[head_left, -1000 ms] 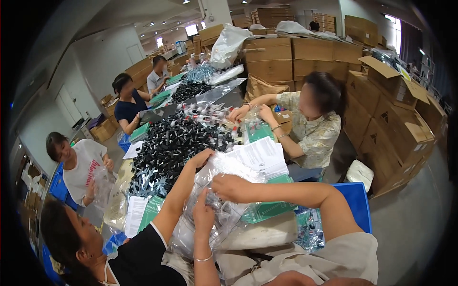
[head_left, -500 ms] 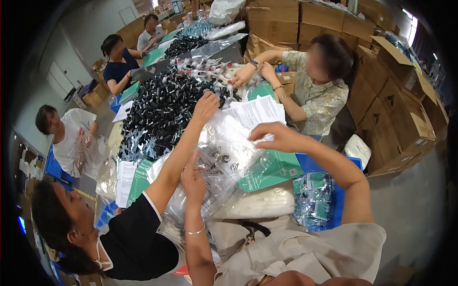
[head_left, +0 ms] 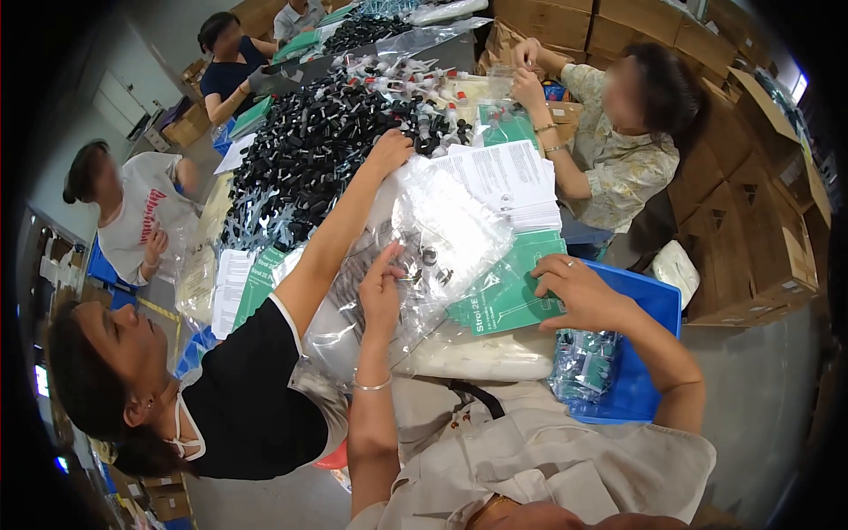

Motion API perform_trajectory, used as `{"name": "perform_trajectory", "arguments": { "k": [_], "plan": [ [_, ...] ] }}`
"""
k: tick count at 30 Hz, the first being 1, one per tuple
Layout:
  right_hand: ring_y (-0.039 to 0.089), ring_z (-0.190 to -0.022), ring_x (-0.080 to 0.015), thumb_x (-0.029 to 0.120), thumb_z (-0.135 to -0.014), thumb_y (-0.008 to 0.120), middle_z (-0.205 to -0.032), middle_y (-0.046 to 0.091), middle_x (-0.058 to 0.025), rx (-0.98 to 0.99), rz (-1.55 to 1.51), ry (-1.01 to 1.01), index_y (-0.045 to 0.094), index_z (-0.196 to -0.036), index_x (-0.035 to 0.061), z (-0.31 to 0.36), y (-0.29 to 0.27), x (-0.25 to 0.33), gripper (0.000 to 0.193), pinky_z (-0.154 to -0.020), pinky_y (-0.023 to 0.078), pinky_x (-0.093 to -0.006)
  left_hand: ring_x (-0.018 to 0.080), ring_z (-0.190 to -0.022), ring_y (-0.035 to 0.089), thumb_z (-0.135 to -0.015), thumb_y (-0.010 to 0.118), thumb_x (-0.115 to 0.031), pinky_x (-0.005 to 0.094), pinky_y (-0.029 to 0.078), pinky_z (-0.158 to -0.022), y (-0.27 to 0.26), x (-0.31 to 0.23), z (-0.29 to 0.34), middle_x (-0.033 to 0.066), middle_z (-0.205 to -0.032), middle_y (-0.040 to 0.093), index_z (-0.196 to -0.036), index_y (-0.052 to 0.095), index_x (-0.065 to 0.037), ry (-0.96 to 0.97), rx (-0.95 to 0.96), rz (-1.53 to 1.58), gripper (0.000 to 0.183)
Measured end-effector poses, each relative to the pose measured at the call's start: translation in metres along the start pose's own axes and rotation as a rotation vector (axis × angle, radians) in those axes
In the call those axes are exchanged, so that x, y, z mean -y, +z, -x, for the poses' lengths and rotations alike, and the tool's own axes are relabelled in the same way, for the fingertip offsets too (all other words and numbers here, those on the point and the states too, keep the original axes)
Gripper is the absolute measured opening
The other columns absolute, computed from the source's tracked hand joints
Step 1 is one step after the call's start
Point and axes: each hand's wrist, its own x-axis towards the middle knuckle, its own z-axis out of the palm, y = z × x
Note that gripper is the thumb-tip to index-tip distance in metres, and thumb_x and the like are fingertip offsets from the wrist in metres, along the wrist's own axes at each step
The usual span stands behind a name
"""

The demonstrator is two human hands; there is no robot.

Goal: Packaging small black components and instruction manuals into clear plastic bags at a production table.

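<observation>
My left hand [head_left: 382, 287], with a bracelet at the wrist, has its fingers curled at the near side of a clear plastic bag [head_left: 411, 331], seemingly gripping its film. My right hand [head_left: 579, 290] is over the right edge of a green booklet [head_left: 517, 265], thumb and fingers apart and nothing between them. A stack of clear bags [head_left: 455, 234] lies between my hands, partly over the booklet. Beyond it are printed white sheets [head_left: 503, 172]. From the left a co-worker's hand [head_left: 390, 152] reaches across to a heap of black-handled small parts [head_left: 305, 159].
A blue bin [head_left: 649, 296] with filled clear packets [head_left: 585, 367] stands at my right. Co-workers sit around the table, one in a black top [head_left: 252, 406] close on my left. Wrapped white material [head_left: 486, 358] lies at the near edge. Cardboard boxes [head_left: 751, 225] are stacked at the right.
My right hand has moved right and nearer, off the bag stack to the green booklet's edge. My left hand has risen slightly and shifted right. The co-worker across has raised both hands.
</observation>
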Motion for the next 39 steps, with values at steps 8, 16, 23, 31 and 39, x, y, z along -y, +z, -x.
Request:
{"name": "perform_trajectory", "arguments": {
  "k": [8,16,23,31,39],
  "plan": [
    [0.045,-0.110,-0.0288,0.028,-0.068,0.077,-0.112,0.051,-0.0089,-0.016,-0.129,-0.075,0.064,-0.096,0.0113,0.002,0.003,-0.010,0.035,-0.093,0.036,-0.0384,0.0099,-0.074,0.054,-0.075,0.034,0.017,0.0211,0.045,-0.074,-0.002,0.007,0.003,0.0085,-0.111,0.063,-0.125,0.054,-0.006,0.003,-0.028,0.041,0.058],
    [0.046,-0.103,-0.0283,0.031,-0.064,0.080,-0.103,0.052,-0.0086,-0.070,-0.075,0.063,0.064,-0.095,0.0109,-0.006,0.008,0.007,0.040,-0.088,0.037,-0.0366,0.0094,-0.075,0.054,-0.075,0.034,0.017,0.0209,0.045,-0.074,-0.003,0.009,0.002,0.0086,-0.112,0.063,-0.123,0.055,-0.006,0.013,-0.035,0.082,0.057],
    [0.047,-0.102,-0.0284,0.032,-0.062,0.081,-0.101,0.053,-0.0073,-0.093,-0.039,0.095,0.065,-0.094,0.0106,-0.008,0.008,0.012,0.042,-0.088,0.038,-0.0372,0.0090,-0.074,0.054,-0.076,0.035,0.017,0.0205,0.045,-0.074,-0.002,0.011,0.001,0.0084,-0.111,0.063,-0.123,0.055,-0.006,0.023,-0.043,0.091,0.057],
    [0.048,-0.105,-0.0280,0.024,-0.069,0.075,-0.102,0.057,-0.0064,-0.031,-0.131,0.079,0.068,-0.096,0.0102,-0.002,0.004,0.006,0.031,-0.090,0.040,-0.0385,0.0089,-0.074,0.054,-0.076,0.035,0.017,0.0203,0.045,-0.074,-0.001,0.013,0.005,0.0087,-0.111,0.063,-0.124,0.054,-0.005,0.035,-0.041,0.123,0.056],
    [0.060,-0.090,-0.0291,0.001,-0.075,0.058,-0.095,0.064,-0.0107,-0.263,-0.227,0.010,0.059,-0.091,0.0022,0.007,0.008,0.012,0.017,-0.079,0.048,-0.0355,0.0089,-0.074,0.053,-0.076,0.034,0.017,0.0195,0.044,-0.074,-0.004,0.019,0.004,0.0088,-0.112,0.062,-0.124,0.054,-0.005,0.029,-0.038,0.185,0.057]
  ]
}}
